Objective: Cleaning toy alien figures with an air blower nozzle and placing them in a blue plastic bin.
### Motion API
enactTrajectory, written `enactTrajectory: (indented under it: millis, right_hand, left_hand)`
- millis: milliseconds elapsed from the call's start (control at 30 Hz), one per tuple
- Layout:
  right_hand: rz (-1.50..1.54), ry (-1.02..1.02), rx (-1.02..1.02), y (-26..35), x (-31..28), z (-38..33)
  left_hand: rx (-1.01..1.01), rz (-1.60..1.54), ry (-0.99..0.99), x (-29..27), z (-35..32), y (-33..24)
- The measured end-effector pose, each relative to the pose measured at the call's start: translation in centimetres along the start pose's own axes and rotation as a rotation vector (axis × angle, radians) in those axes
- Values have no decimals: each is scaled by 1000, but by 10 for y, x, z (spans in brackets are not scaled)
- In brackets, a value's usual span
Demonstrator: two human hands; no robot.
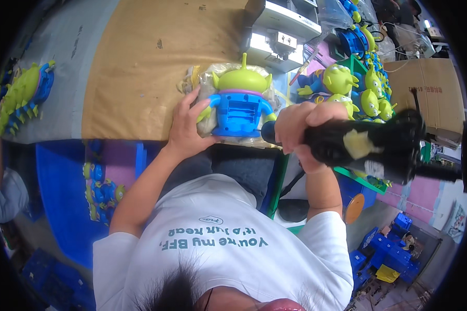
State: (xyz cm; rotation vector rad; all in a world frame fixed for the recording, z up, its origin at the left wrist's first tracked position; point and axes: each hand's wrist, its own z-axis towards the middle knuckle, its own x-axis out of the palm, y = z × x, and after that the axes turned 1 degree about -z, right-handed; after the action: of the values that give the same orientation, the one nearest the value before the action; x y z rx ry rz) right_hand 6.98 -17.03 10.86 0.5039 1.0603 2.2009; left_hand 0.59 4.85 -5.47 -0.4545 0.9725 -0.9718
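A green alien toy [239,101] with a blue body lies on its front at the near edge of the brown table [140,67], its back panel facing up, on a clear plastic bag. My left hand [186,124] grips its left side. My right hand [302,129] is closed around a black electric screwdriver [379,147], whose tip points at the toy's right side.
Several finished green and blue alien toys [347,88] stand to the right beside a cardboard box [430,93]. A grey machine [280,31] sits behind the toy. More toys [21,96] lie at the far left, and others [101,192] in a blue crate below.
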Motion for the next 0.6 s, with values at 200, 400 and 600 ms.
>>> enactTrajectory:
  millis: [200, 400, 600]
  right_hand:
    - [20, -27, 48, 0, 1, -4]
    - [9, -16, 58, -1, 0, -4]
    - [99, -118, 107, 9, -15, 23]
  left_hand:
    - [1, 6, -5, 0, 1, -1]
    - [-2, 2, -1, -1, 1, 0]
    - [0, 6, -15, 0, 1, 3]
